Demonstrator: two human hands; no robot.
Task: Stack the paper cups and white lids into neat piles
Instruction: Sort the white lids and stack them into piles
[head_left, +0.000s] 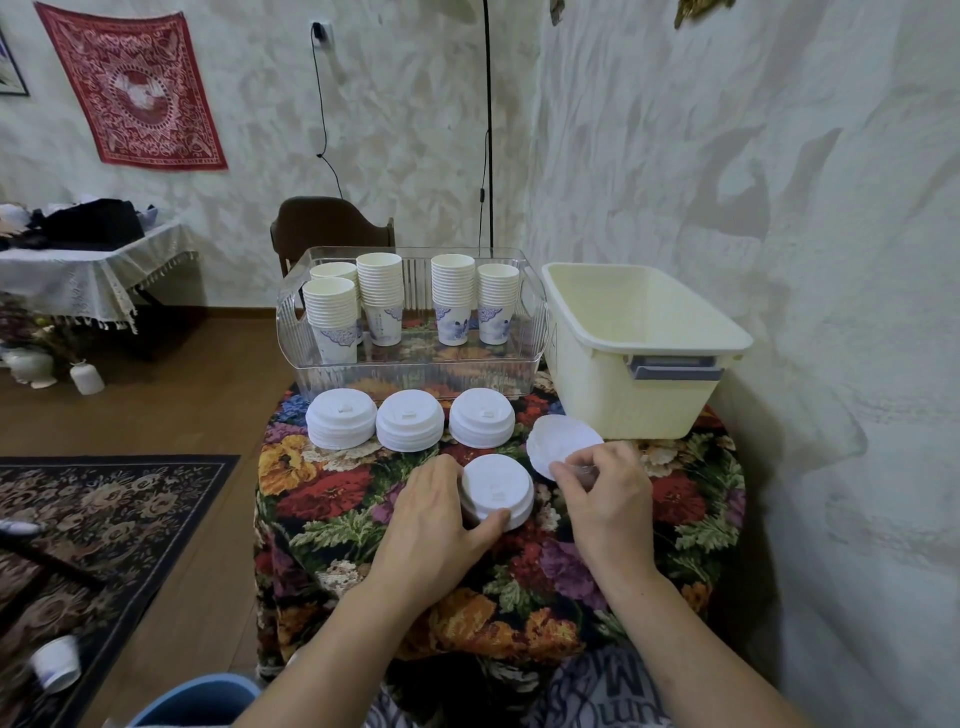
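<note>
Right now the left hand (441, 512) curls round a short pile of lids (497, 491) in the middle of the flowered tablecloth (332, 499), thumb against the near rim and fingers wrapped along the far left side, so the pile is steadied from both sides. Just to its right, the right hand (605, 486) pinches the near edge of a loose lid (558, 441), fingertips drawn together on it; the lid is tilted, its far part lifted toward the cream tub (644, 332). Three finished lid piles (410, 421) stand in a row behind, close to the clear tray (415, 364), where the paper cups (382, 291) already stand nested in five stacks. The step in hand looks to be adding the loose lid to the held pile. To do it well, I would bring the lid over level, the same way up as the ones below, centre it above the pile before lowering, and let the left hand's fingers act as a guide wall so the rims line up. A light press on top should seat it; pressing off-centre could tip the pile or leave the lid cocked. Whether the pinched piece is one lid or several stuck together cannot be told, so it is worth checking before setting it down.
</note>
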